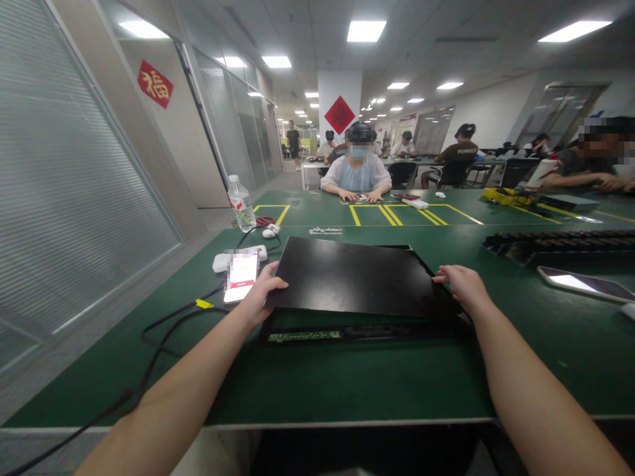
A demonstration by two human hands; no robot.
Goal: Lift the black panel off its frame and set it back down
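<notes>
A flat black rectangular panel (352, 274) is tilted over a black shallow frame, its left side raised. My left hand (262, 291) grips the panel's left edge, thumb on top and fingers underneath. At the right edge, my right hand (461, 283) has its fingers pinched together on the panel's corner area. Below the panel's near edge shows the black frame (391, 332), lying on the green table. A green circuit board strip (305, 336) sits in the near left part of that frame. The panel hides the rest of the frame's inside.
Left of the panel lie a lit phone (241, 277), black cables (161, 344) and a water bottle (241, 205). To the right are a tablet-like device (588, 284) and a row of black parts (560, 246). A co-worker (358, 168) sits across the green table (357, 390).
</notes>
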